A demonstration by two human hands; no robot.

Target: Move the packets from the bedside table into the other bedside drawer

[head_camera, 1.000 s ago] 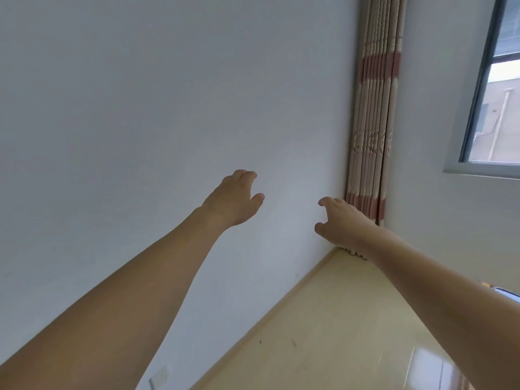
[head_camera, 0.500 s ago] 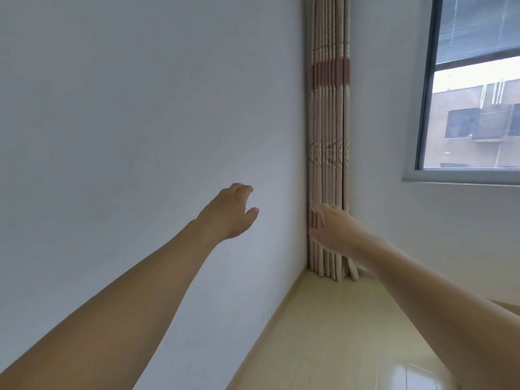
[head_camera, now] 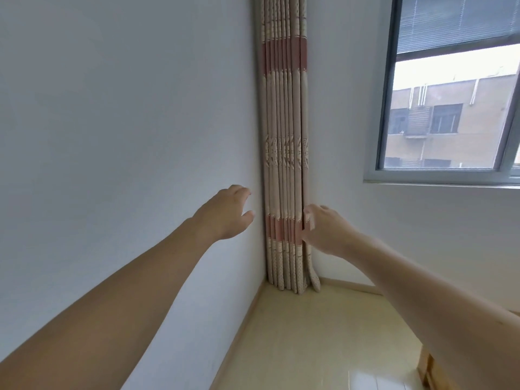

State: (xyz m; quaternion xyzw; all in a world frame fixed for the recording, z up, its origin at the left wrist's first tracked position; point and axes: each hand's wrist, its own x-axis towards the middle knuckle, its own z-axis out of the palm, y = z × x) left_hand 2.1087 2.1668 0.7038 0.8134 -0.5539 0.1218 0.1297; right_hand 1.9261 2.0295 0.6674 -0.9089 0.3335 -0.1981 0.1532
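Note:
No packets, bedside table or drawer show in the head view. Both my arms stretch forward in the air toward the corner of the room. My left hand point(head_camera: 225, 213) hangs in front of the white wall with its fingers loosely curled and holds nothing. My right hand point(head_camera: 323, 228) floats beside it, in front of the gathered curtain, fingers relaxed and empty.
A white wall point(head_camera: 112, 136) fills the left. A beige and pink striped curtain point(head_camera: 284, 153) hangs in the corner. A window point(head_camera: 450, 102) is at the upper right. Pale yellow floor point(head_camera: 323, 339) lies below. A wooden furniture edge point(head_camera: 429, 372) peeks in at the bottom right.
The view has swung right and levelled, bringing the curtain to the middle and more of the window into sight. Both hands stay outstretched and empty.

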